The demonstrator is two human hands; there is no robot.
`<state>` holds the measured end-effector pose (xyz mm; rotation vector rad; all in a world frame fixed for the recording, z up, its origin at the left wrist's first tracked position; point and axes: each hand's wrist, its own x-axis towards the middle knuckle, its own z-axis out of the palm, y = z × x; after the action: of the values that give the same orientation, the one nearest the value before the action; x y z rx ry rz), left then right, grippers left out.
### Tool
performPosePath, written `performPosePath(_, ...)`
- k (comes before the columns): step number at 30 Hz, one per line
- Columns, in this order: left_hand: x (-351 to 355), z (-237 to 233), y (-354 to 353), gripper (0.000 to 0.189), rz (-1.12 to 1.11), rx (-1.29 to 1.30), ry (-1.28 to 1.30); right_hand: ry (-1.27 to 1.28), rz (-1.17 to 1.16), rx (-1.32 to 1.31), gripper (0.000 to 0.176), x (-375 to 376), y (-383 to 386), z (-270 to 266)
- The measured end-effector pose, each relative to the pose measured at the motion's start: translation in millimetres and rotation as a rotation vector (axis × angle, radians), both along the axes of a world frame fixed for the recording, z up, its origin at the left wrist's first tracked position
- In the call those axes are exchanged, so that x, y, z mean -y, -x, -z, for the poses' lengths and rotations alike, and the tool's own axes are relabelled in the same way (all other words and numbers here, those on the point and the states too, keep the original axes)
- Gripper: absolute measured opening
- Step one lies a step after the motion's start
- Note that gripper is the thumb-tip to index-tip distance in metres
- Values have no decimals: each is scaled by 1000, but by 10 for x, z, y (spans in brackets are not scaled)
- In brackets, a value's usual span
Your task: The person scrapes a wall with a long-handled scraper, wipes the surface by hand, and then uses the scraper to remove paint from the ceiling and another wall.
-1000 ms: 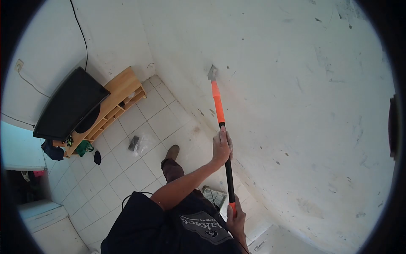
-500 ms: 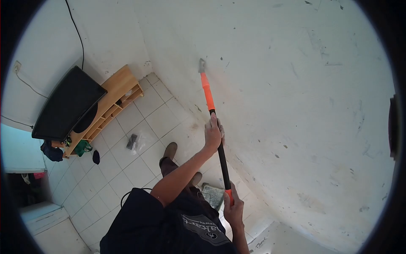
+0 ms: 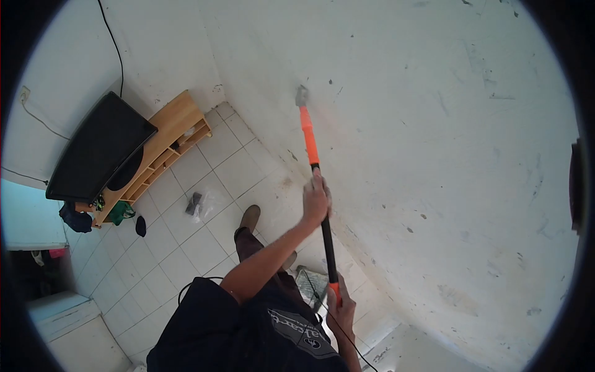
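Observation:
My left hand [image 3: 317,199] is wrapped around the black upper shaft of a long extension pole [image 3: 329,248]. Lower down, my right hand [image 3: 341,304] grips its orange bottom end. Beyond my left hand the pole turns orange and ends in a small, blurred grey head [image 3: 302,96], which overlaps the scuffed white wall [image 3: 421,155]. A thin black cord [image 3: 338,319] runs past my right forearm. Behind the pole's lower part, a paint tray [image 3: 312,280] with a grid surface rests on the floor by my shoe.
A black television [image 3: 99,152] stands on a low wooden stand [image 3: 167,133] in the corner. On the tiled floor [image 3: 180,248] lie a clear plastic bag [image 3: 199,204] with something dark in it and a dark shoe [image 3: 141,226]. A green bag [image 3: 121,212] sits by the stand.
The pole's head and both hands have shifted slightly to the right in view, with the pole a little more upright. The black cord now shows across my shirt and right forearm.

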<state>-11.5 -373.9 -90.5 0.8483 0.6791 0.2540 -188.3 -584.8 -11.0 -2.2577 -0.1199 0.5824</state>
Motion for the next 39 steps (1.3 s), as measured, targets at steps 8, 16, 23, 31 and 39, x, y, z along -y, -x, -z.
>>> performPosePath(8, -133, 140, -101, 51, -27, 18, -64, -49, -25, 77, 46, -243, -185, 98)
performPosePath(16, 93, 67, -13, 53, 2, -36, -23, -33, -16, 78, 48, 67, 3, -121)
performPosePath(23, -140, 287, -98, 53, -54, -29, 41, 39, -36, 53, 47, -270, -139, -141)
performPosePath(31, -489, 585, -339, 55, -64, -74, 86, 132, -58, -58, 46, -705, -509, -220)
performPosePath(39, -308, 447, -161, 53, -5, -146, 98, 31, 0, -28, 48, -497, -199, -168)
